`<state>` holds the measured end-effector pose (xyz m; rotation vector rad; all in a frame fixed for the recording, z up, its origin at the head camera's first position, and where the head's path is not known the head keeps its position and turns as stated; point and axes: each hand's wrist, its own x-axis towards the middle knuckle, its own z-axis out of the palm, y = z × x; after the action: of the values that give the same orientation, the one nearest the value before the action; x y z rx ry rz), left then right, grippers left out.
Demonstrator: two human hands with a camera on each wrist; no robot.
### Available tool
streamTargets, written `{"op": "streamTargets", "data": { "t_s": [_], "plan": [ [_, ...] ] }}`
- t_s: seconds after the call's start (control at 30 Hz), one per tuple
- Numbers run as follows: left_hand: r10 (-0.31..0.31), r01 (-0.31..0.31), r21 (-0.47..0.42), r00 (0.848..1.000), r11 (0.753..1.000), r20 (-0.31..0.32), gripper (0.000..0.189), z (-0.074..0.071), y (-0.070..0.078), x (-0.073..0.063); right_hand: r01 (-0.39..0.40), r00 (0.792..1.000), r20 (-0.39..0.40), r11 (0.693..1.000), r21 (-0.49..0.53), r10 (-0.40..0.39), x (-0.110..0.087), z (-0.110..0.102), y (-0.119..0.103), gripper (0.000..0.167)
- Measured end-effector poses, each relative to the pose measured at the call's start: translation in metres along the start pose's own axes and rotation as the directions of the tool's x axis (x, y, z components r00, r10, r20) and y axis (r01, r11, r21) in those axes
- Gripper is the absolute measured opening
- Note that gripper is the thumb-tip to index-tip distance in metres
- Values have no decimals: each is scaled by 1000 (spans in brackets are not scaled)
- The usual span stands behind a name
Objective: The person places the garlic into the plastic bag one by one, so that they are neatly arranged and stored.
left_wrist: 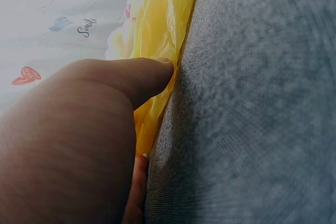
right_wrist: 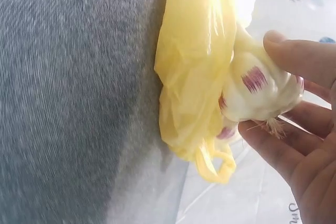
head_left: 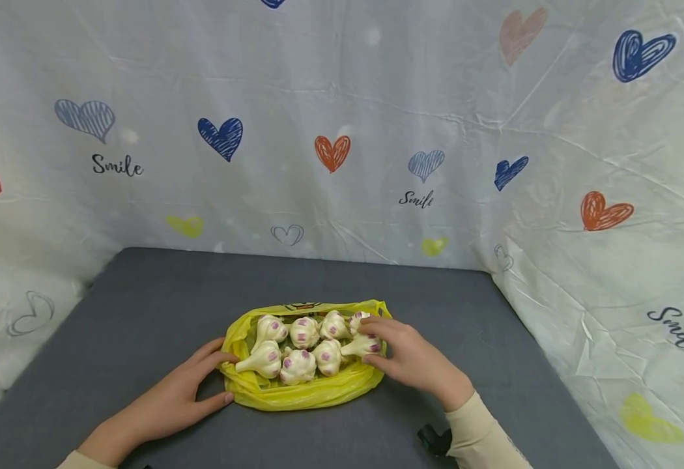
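In the head view a yellow plastic bag (head_left: 307, 396) lies spread wide on the table, with several white garlic bulbs (head_left: 298, 366) marked with purple in two rough rows inside. My left hand (head_left: 180, 389) rests against the bag's left end, fingers spread at its rim. The left wrist view has the thumb (left_wrist: 152, 74) lying straight against the yellow plastic. At the bag's right end my right hand (head_left: 409, 355) holds a garlic bulb (right_wrist: 257, 85) between thumb and fingers, its root tuft towards the palm. That bulb still sits at the bag's opening, beside the others.
A dark grey cloth covers the table (head_left: 201, 286). Behind and at the sides hangs a white curtain (head_left: 371, 85) printed with hearts and "Smile". Near the right sleeve lies a small black object (head_left: 434, 440), its kind unclear. A bag handle loop (right_wrist: 218, 169) sticks out at the right end.
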<state>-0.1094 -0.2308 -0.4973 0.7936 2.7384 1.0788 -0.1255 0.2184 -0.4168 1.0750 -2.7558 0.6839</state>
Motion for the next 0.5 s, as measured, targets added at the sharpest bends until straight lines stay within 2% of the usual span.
{"op": "streamTargets", "data": {
  "t_s": [0.5],
  "plan": [
    [-18, 18, 2, 1000, 1000, 8, 71, -1, 2, -2, -42, 998, 38, 999, 7, 42, 8, 15, -9, 48]
  ]
}}
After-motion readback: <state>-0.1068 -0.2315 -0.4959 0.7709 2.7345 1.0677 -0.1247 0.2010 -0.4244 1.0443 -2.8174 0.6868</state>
